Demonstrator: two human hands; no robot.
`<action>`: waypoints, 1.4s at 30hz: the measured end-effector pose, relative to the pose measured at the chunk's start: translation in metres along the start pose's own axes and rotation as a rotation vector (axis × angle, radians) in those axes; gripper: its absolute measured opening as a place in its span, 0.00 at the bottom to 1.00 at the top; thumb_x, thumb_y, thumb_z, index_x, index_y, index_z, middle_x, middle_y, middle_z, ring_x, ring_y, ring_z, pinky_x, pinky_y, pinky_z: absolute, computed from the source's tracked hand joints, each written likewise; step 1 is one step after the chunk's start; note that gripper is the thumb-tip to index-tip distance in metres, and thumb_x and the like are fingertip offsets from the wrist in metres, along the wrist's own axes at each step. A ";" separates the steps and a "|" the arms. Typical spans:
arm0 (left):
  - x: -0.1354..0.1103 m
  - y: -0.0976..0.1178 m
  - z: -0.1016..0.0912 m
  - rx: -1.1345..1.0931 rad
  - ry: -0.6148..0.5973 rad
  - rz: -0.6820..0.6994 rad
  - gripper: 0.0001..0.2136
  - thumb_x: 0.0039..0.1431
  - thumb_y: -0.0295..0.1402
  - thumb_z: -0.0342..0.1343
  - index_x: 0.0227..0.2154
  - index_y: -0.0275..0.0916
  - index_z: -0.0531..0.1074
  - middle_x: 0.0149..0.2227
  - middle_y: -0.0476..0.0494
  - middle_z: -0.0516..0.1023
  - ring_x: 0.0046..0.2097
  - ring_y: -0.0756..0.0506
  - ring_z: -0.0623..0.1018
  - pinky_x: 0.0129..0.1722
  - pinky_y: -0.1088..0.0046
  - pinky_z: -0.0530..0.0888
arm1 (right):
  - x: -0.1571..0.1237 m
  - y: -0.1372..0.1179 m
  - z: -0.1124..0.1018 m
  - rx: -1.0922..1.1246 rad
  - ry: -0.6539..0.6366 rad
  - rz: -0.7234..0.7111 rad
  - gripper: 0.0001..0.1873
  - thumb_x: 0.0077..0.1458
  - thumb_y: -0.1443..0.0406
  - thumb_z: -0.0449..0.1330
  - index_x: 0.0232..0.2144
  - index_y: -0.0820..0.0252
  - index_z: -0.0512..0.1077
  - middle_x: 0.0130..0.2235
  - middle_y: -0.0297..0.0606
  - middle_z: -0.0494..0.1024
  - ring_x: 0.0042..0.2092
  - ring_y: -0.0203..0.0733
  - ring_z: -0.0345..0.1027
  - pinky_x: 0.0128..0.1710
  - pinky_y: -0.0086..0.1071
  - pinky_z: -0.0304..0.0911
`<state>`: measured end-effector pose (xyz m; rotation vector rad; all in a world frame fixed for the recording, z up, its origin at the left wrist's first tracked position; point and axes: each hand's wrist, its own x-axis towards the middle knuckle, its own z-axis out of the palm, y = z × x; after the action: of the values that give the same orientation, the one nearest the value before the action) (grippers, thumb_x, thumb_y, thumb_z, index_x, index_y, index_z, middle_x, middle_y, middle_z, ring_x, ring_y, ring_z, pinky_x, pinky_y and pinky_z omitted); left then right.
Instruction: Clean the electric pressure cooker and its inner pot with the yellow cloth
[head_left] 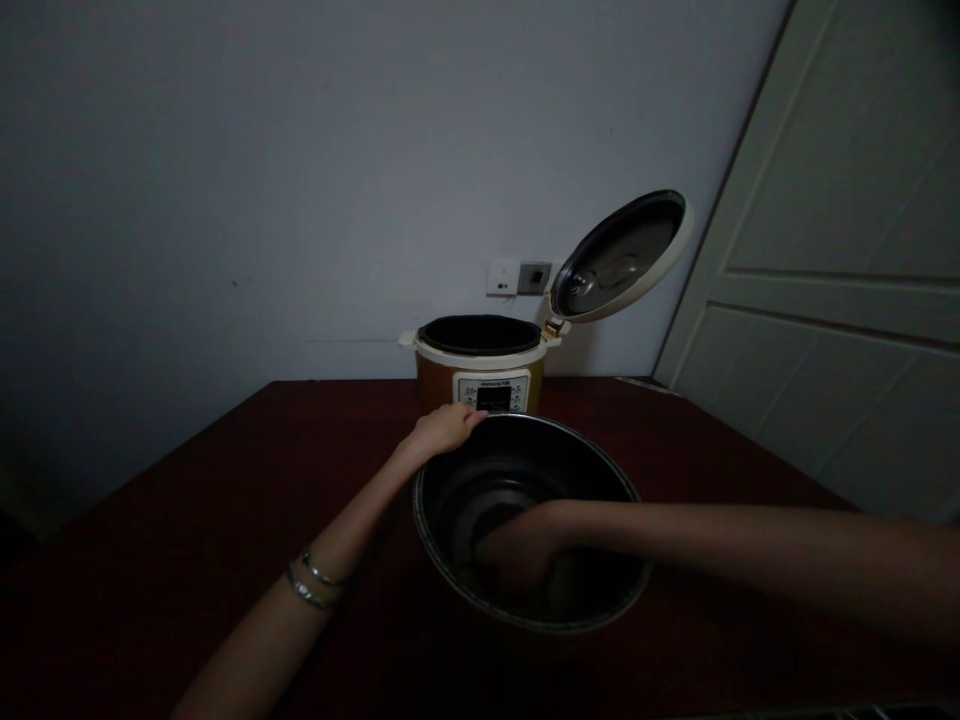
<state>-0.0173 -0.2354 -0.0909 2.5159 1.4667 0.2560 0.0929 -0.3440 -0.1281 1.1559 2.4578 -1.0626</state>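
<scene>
A dark, round inner pot [495,480] is tilted toward me above the dark red table, its open mouth facing up. My left hand [448,428] is closed over the pot's far left rim, fingers on the outside. Reaching in from the right, my right hand [521,550] is down inside the pot near its bottom. Its fingers are curled and pressed together in the shadow; what they hold, if anything, is too dark to make out. Behind the pot stands an electric pressure cooker [427,385] with a brown body and a control panel.
The cooker's hinged lid [626,258] is raised to the right. Wall sockets [502,278] are behind the cooker on the pale wall [300,180]. The dark red table [322,430] reaches the wall, and a panelled door [832,290] stands at the right.
</scene>
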 end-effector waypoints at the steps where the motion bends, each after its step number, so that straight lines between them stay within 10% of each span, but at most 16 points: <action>1: 0.000 0.000 0.000 -0.003 -0.008 0.007 0.24 0.62 0.48 0.37 0.44 0.39 0.74 0.48 0.33 0.75 0.50 0.35 0.74 0.46 0.59 0.69 | -0.002 -0.010 -0.002 0.039 0.030 0.023 0.11 0.45 0.73 0.58 0.14 0.63 0.66 0.13 0.25 0.60 0.16 0.28 0.53 0.16 0.23 0.52; 7: -0.001 0.002 -0.002 -0.029 -0.002 0.028 0.23 0.61 0.47 0.39 0.43 0.40 0.75 0.46 0.35 0.77 0.48 0.36 0.75 0.45 0.60 0.69 | -0.038 -0.051 -0.026 0.441 0.334 0.151 0.17 0.59 0.58 0.46 0.28 0.63 0.68 0.22 0.29 0.62 0.21 0.29 0.53 0.20 0.25 0.54; 15: 0.003 -0.004 0.001 -0.115 -0.014 0.111 0.20 0.61 0.45 0.42 0.37 0.39 0.76 0.40 0.40 0.80 0.43 0.42 0.76 0.43 0.69 0.69 | -0.122 -0.052 -0.035 0.016 0.042 0.070 0.27 0.61 0.50 0.42 0.22 0.62 0.65 0.22 0.32 0.64 0.23 0.31 0.56 0.22 0.26 0.54; 20: 0.003 -0.002 0.000 -0.118 -0.011 0.158 0.21 0.62 0.42 0.41 0.35 0.35 0.76 0.38 0.37 0.80 0.39 0.43 0.76 0.41 0.68 0.69 | -0.158 -0.022 -0.051 -0.021 -0.057 0.039 0.16 0.51 0.56 0.60 0.34 0.64 0.74 0.27 0.31 0.71 0.27 0.32 0.62 0.24 0.24 0.56; 33: -0.004 0.000 -0.010 -0.017 0.046 0.073 0.23 0.57 0.51 0.44 0.31 0.38 0.76 0.33 0.40 0.79 0.35 0.43 0.76 0.32 0.72 0.66 | -0.152 0.038 -0.032 0.596 0.531 -0.129 0.26 0.57 0.55 0.54 0.53 0.64 0.66 0.49 0.43 0.73 0.50 0.43 0.67 0.52 0.39 0.60; 42: -0.010 -0.013 -0.038 -0.433 -0.110 0.035 0.25 0.59 0.49 0.43 0.31 0.31 0.75 0.30 0.38 0.79 0.31 0.46 0.75 0.31 0.72 0.69 | -0.140 0.017 -0.018 0.590 0.568 -0.079 0.39 0.46 0.63 0.62 0.58 0.58 0.50 0.47 0.42 0.71 0.43 0.42 0.69 0.40 0.35 0.66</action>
<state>-0.0423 -0.2345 -0.0586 2.1712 1.1765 0.3879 0.2005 -0.4053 -0.0574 1.7433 2.6845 -1.7691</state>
